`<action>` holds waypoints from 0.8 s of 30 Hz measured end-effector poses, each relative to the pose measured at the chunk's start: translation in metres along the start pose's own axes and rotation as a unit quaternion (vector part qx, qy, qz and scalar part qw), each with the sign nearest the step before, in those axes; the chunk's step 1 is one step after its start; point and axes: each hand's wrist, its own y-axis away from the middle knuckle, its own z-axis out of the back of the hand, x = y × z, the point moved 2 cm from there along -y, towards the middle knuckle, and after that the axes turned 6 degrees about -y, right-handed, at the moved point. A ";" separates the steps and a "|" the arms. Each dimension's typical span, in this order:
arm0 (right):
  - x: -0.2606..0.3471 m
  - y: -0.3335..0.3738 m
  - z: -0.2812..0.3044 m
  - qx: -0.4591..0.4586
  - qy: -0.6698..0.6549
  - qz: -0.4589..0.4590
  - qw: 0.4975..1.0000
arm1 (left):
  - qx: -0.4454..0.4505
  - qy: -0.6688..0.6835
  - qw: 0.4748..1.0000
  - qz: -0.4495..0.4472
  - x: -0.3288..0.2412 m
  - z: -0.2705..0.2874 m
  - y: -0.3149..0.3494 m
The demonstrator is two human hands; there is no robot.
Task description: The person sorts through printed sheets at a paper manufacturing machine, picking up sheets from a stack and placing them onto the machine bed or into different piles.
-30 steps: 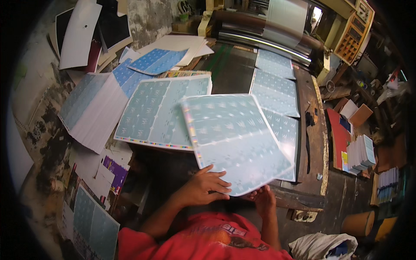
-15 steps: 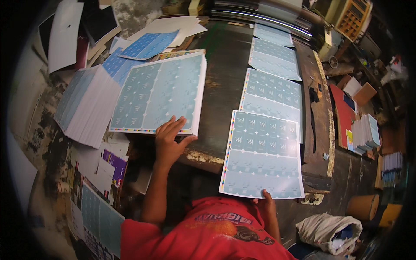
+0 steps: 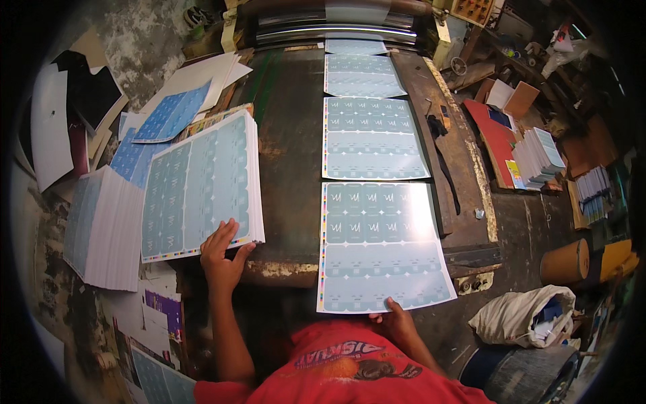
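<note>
My right hand grips the near edge of a printed sheet, thumb on top and fingers underneath. The sheet is pale blue-green, with rows of card designs and a coloured strip down its left side. It hangs partly over the front edge of the dark machine bed. On the left, my left hand lies on the near right corner of a thick stack of matching sheets. Its fingers are stretched over the top sheet, the thumb spread toward the stack's edge.
More printed sheets lie in a line back to metal rollers. Left of my stack leans another thick pile, with blue sheets behind. At right are a red board, a brown bin and a white sack.
The view has swung right, so everything sits farther left. The sheet in my right hand overlapped the one behind it; now a narrow gap parts them. My left hand stays on the stack.
</note>
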 end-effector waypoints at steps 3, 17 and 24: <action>0.006 -0.018 0.001 -0.015 0.016 -0.001 1.000 | 0.012 0.017 1.000 0.021 0.004 0.004 0.002; 0.031 -0.086 -0.005 -0.014 -0.056 0.079 0.995 | -0.101 0.070 0.981 0.152 -0.007 -0.013 -0.007; 0.032 -0.091 -0.017 -0.062 -0.100 0.148 0.982 | -0.166 0.387 0.844 0.331 0.009 -0.009 -0.009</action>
